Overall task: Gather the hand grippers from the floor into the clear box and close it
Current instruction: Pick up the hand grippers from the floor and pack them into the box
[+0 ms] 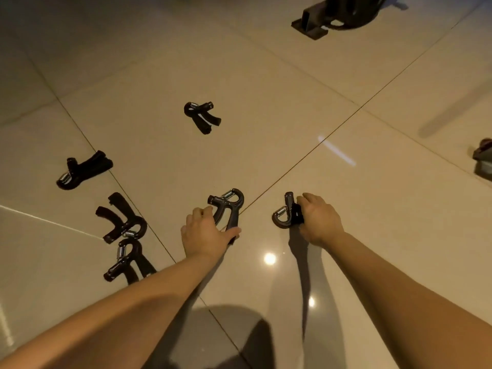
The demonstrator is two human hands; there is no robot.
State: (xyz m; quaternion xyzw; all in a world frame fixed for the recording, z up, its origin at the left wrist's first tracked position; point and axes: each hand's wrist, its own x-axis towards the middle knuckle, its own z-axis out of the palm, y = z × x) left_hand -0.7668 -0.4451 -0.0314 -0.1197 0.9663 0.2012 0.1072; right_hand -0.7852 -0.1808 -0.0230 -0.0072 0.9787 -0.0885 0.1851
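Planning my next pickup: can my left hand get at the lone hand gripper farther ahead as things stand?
Probably not yet: the left hand grips a nearer hand gripper. Only bare floor lies between it and the far hand gripper.

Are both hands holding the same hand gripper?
No, the left hand grips one hand gripper and the right hand grips a second hand gripper.
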